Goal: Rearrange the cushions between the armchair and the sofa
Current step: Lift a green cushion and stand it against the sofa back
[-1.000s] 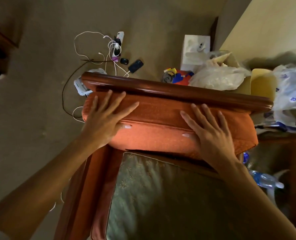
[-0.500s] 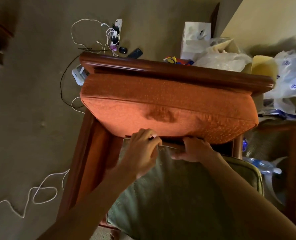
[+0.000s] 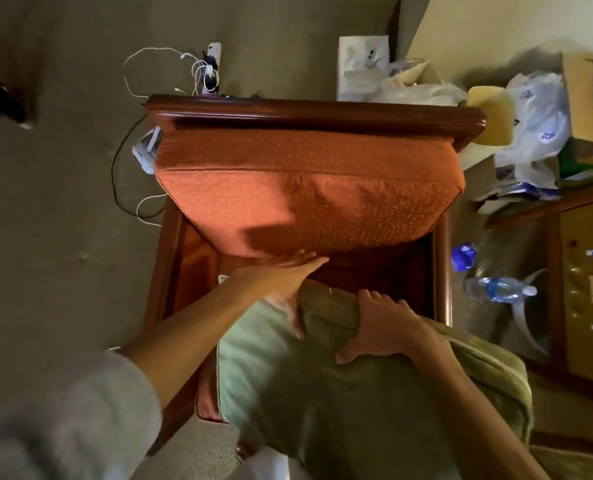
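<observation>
Green seat cushion (image 3: 340,403) lies half-lifted off the front edge of the wooden armchair (image 3: 308,110), right hand (image 3: 383,327) curled over its rear edge, left hand (image 3: 281,277) flat-fingered against the orange back cushion (image 3: 305,199); pulling straight forward should avoid dislodging that one.

Glossy wood armchair frame (image 3: 315,110), textured cloth orange cushion (image 3: 308,188), green cushion (image 3: 340,403)

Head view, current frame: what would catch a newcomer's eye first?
The orange back cushion stands out most, leaning against the dark wooden armchair frame at centre. Below it, the green seat cushion is raised off the seat, the right hand gripping its far edge while the left hand, blurred, reaches flat toward the orange cushion's bottom edge. White charger cables sprawl on the floor behind the chair.
</observation>
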